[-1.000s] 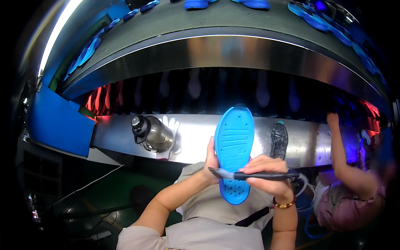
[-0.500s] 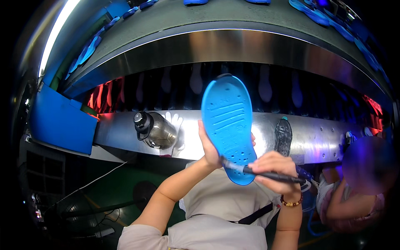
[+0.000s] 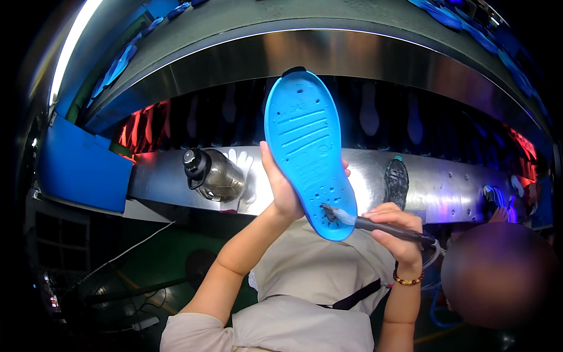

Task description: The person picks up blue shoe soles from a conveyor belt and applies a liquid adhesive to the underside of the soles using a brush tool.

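Observation:
My left hand (image 3: 284,190) holds a bright blue shoe sole (image 3: 305,141) from beneath, thumb along its left edge and fingertips showing at the right. Grooves and small holes mark the sole's face, and something black sits on its far tip. In my right hand (image 3: 400,236) is a brush (image 3: 375,226) with a dark handle, gripped much like a pen. Its pale bristles, dark at the end, touch the near, narrower end of the sole. A thin, clear tube or cord trails from the handle's rear.
A metal ledge (image 3: 158,183) carries a dark-lidded bottle (image 3: 220,179), a white glove (image 3: 243,167) and a dark sole-shaped piece (image 3: 397,183). Beyond it runs a conveyor (image 3: 328,13) with blue soles along both sides. Another person (image 3: 498,273) is close at the right.
The sole and my left hand have shifted up and slightly left. The brush tip has moved from the sole's left edge onto its near-end face. The person at the right has leaned closer.

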`<state>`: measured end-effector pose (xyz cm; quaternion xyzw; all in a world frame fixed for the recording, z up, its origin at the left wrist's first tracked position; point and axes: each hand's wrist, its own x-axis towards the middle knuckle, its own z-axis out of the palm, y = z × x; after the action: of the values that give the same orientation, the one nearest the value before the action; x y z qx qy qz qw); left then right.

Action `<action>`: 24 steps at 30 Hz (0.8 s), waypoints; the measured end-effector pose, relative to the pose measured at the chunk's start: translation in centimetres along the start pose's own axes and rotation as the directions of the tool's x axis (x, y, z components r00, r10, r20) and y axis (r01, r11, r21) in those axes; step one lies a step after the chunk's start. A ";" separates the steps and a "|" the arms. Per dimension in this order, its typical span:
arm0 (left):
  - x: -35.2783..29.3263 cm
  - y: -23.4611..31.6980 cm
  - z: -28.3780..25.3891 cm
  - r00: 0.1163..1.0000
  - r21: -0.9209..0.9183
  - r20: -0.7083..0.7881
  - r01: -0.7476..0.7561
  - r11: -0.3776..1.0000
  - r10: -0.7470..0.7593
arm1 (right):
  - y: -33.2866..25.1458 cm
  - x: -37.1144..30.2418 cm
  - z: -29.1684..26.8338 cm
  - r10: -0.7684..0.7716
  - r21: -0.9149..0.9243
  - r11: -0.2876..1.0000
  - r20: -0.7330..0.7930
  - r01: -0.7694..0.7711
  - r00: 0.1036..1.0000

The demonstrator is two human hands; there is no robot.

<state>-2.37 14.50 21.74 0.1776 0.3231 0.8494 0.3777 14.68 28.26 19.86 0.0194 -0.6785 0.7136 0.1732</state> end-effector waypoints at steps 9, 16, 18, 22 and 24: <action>-0.2 0.5 0.5 0.992 -0.168 0.048 0.121 0.978 -0.115 | 2.3 -0.7 0.9 0.022 0.332 0.943 -0.003 -0.019 1.000; -3.0 -2.7 -2.5 0.952 -0.203 0.164 0.287 0.936 -0.257 | 0.7 -1.1 3.1 0.202 0.273 0.946 -0.081 -0.173 0.976; -2.6 -1.6 -3.5 0.915 -0.165 0.249 0.361 0.918 -0.316 | -1.0 -0.6 1.4 0.124 0.101 0.986 0.105 -0.135 0.987; -2.2 -0.4 -2.4 0.827 0.047 0.270 0.501 0.864 -0.494 | -2.9 0.3 0.7 0.217 -0.052 0.976 0.119 -0.213 0.969; -1.8 0.1 -2.2 0.741 0.139 0.269 0.602 0.786 -0.615 | -2.0 1.1 1.0 0.079 -0.186 0.982 0.255 -0.031 0.964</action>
<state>-2.45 12.23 20.13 0.1972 0.3202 0.6351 0.6747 13.94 27.56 22.16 0.0785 -0.7576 0.6449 0.0636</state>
